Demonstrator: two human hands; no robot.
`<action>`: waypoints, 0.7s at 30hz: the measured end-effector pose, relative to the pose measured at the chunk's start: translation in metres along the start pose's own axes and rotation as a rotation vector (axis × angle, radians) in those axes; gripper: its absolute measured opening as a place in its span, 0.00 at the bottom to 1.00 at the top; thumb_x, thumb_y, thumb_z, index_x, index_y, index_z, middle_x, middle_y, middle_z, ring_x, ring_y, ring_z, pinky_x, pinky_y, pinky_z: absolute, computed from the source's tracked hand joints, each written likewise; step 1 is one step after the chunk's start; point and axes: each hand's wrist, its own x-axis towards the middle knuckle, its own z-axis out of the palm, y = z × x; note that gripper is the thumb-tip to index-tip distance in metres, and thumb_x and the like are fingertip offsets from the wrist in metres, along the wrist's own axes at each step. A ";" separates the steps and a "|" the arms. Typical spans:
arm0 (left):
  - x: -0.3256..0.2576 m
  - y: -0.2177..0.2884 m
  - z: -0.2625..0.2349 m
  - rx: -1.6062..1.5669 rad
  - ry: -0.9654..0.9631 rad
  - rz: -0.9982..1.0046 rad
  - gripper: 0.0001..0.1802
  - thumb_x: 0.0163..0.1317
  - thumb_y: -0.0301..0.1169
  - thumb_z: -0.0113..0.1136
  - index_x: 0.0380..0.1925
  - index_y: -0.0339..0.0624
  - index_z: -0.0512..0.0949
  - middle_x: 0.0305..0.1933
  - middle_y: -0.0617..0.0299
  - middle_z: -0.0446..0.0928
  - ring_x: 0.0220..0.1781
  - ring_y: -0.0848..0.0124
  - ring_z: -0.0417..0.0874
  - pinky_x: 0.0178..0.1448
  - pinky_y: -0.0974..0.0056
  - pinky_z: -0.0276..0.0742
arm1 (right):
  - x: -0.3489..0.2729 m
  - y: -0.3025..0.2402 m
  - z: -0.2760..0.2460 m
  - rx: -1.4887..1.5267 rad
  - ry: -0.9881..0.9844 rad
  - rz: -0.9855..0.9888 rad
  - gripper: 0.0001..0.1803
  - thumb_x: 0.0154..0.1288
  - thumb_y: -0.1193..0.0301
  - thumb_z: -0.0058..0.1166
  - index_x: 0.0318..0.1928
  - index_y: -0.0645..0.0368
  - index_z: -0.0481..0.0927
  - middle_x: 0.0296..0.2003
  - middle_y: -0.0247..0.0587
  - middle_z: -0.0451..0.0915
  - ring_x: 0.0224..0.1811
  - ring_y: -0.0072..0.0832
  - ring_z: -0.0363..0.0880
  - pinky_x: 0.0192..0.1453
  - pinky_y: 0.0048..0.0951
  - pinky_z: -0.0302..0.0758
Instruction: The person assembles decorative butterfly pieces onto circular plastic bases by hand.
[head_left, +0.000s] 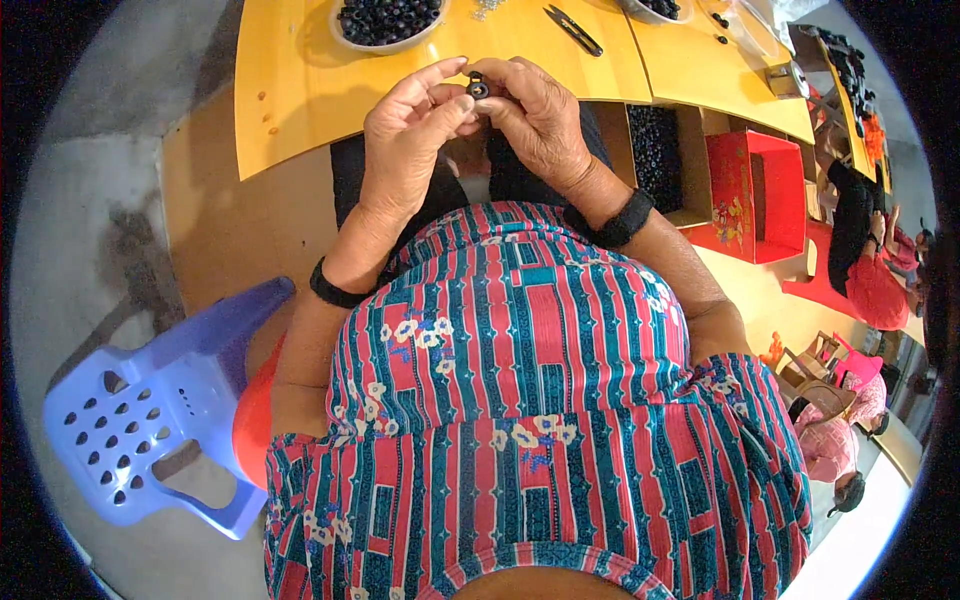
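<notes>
Between my two hands, above the near edge of the yellow table [300,110], is a small black ring-shaped part [478,89]. My left hand [415,115] pinches it from the left with thumb and fingers. From the other side my right hand [535,115] grips it, the thumb below and the index finger above. A shallow bowl [392,46] heaped with small black parts stands on the table beyond my left hand. Black thread snips [574,31] lie on the table beyond my right hand. Fine details of the held part are too small to make out.
An open carton of small dark parts [655,150] and a red box [755,195] stand below the table at right. A blue plastic chair [150,420] is at lower left. A second bowl [657,10] sits at the far edge. Other people [880,285] sit at right.
</notes>
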 end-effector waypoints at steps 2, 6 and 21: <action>0.001 -0.001 0.001 -0.003 0.005 -0.005 0.20 0.60 0.23 0.54 0.53 0.33 0.69 0.35 0.61 0.77 0.33 0.77 0.78 0.41 0.73 0.76 | 0.000 0.004 0.001 0.001 0.000 0.038 0.17 0.54 0.70 0.57 0.45 0.56 0.74 0.27 0.41 0.73 0.30 0.37 0.75 0.34 0.32 0.72; 0.002 -0.004 -0.001 0.033 0.012 -0.005 0.20 0.61 0.23 0.52 0.54 0.35 0.69 0.36 0.61 0.77 0.32 0.77 0.78 0.41 0.73 0.76 | -0.001 0.005 0.002 0.023 0.015 0.056 0.16 0.54 0.69 0.58 0.45 0.56 0.74 0.27 0.41 0.73 0.29 0.36 0.75 0.34 0.31 0.72; 0.000 -0.002 -0.001 0.021 0.077 -0.111 0.12 0.59 0.28 0.58 0.41 0.31 0.76 0.34 0.61 0.78 0.33 0.77 0.78 0.37 0.73 0.77 | 0.002 -0.003 0.001 -0.021 0.036 -0.033 0.19 0.51 0.73 0.60 0.46 0.56 0.75 0.28 0.42 0.74 0.29 0.37 0.76 0.32 0.30 0.74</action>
